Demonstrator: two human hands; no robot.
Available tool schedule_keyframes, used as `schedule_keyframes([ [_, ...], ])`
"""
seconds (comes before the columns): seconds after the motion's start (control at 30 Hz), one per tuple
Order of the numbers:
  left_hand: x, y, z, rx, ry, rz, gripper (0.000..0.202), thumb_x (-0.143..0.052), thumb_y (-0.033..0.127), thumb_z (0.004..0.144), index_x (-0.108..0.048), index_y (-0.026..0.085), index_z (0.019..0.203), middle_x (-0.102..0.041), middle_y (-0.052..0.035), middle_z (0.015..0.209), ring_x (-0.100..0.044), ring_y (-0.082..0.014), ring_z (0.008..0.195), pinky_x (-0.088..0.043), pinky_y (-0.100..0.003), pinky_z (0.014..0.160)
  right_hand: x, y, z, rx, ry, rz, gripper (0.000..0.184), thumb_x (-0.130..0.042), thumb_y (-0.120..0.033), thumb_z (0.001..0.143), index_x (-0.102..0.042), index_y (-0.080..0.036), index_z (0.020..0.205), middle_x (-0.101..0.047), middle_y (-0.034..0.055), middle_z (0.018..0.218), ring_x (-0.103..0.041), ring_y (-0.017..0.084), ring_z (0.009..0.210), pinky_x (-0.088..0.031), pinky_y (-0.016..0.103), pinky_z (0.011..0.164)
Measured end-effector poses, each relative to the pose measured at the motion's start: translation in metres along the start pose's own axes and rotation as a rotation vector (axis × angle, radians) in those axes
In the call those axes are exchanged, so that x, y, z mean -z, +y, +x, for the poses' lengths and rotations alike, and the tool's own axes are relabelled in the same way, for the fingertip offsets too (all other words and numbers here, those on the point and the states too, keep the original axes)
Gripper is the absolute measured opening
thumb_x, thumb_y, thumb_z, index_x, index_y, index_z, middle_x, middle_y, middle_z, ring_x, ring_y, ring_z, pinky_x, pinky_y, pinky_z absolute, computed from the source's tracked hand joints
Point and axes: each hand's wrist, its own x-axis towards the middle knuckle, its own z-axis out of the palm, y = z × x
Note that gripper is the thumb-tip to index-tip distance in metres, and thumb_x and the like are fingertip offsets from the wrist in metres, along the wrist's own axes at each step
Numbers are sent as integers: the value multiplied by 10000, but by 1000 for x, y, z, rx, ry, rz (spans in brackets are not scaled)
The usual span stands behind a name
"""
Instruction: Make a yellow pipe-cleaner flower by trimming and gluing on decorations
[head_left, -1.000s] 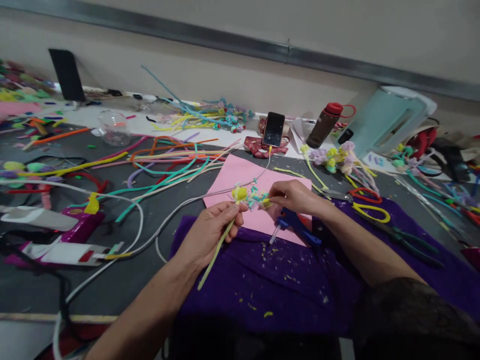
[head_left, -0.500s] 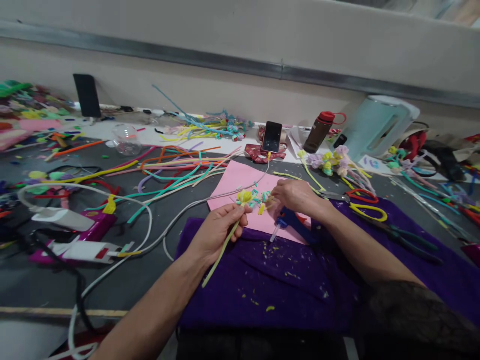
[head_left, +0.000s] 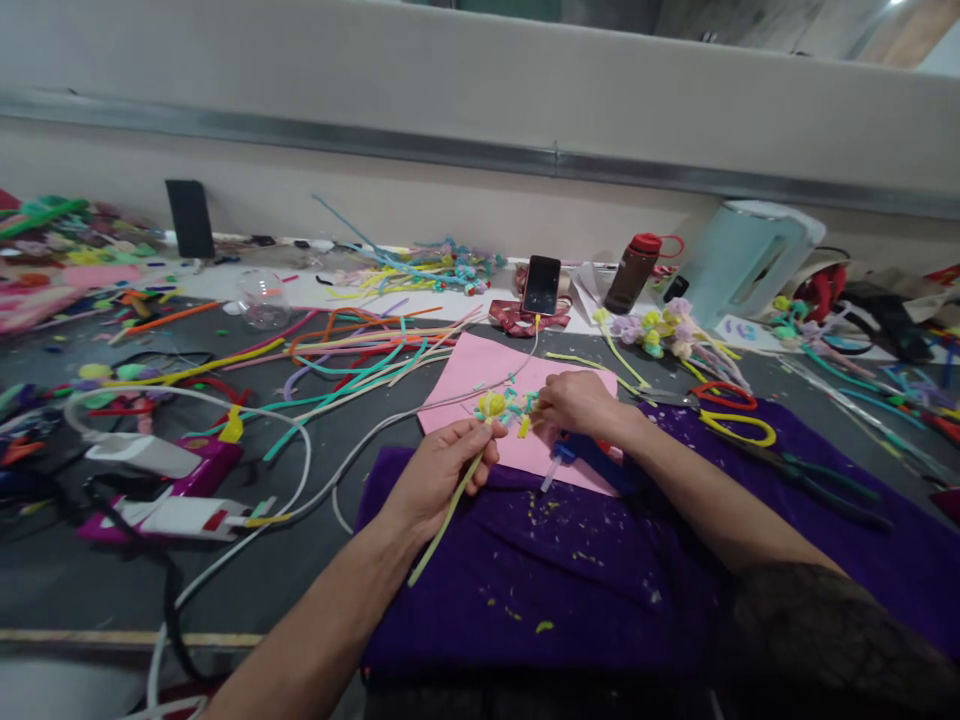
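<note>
My left hand point(head_left: 454, 465) pinches a yellow pipe-cleaner flower point(head_left: 491, 404) just below its bloom. Its pale green stem point(head_left: 448, 520) slants down past my fingers over the purple cloth point(head_left: 525, 590). To the right, my right hand point(head_left: 574, 405) is closed, fingertips bent down among small teal and yellow pipe-cleaner pieces point(head_left: 523, 408) on the pink sheet point(head_left: 472, 370). What those fingertips hold is hidden. A blue tool like a glue gun point(head_left: 592, 462), with a clear stick point(head_left: 550, 474) jutting out, lies beneath my right wrist and partly out of sight.
Scissors point(head_left: 731, 428) and pliers point(head_left: 825, 480) lie on the cloth at right. A white cable point(head_left: 375, 425) crosses the table to a phone point(head_left: 541, 285). Loose pipe cleaners point(head_left: 360, 350) spread at left beside a magenta power strip point(head_left: 202, 465). A bottle point(head_left: 634, 275) and jug point(head_left: 750, 260) stand behind.
The camera view has tipped slightly upward, so everything sits a little lower. My right fingertips have shifted slightly among the small pieces; my left hand keeps its hold on the flower.
</note>
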Motion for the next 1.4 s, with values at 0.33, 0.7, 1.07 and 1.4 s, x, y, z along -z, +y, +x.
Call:
schedule_keyframes([
  [0.33, 1, 1, 6, 38, 64, -48, 216, -597, 318, 750, -605, 118, 832, -517, 30, 588, -414, -28, 377, -290, -137, 327, 13, 10, -1, 60, 54, 415, 124, -511, -211, 769, -618, -152, 793, -629, 27, 699, -545, 124, 619, -343, 215, 540],
  [0.7, 0, 18, 19, 120, 17, -158, 170, -557, 262, 772, -603, 117, 847, -559, 1, 616, -472, -40, 407, -344, -128, 340, 2, 0, 2, 76, -42, 1130, 61, -507, -195, 759, -538, -144, 773, -579, -10, 659, -530, 86, 533, -429, 199, 505],
  [1.07, 4, 20, 32, 57, 44, -194, 176, -574, 264, 758, -600, 120, 856, -526, 18, 616, -361, -4, 366, -203, -107, 299, 21, 15, -7, 196, 97, 870, 162, -508, -198, 816, -617, -156, 929, -615, 25, 812, -557, 123, 721, -417, 241, 650],
  [1.4, 10, 12, 32, 48, 36, -131, 198, -571, 294, 754, -595, 118, 842, -532, 17, 601, -355, -10, 352, -185, -128, 299, 13, 12, -5, 98, 20, 996, 118, -518, -251, 814, -586, -156, 801, -572, -2, 675, -501, 97, 568, -383, 212, 522],
])
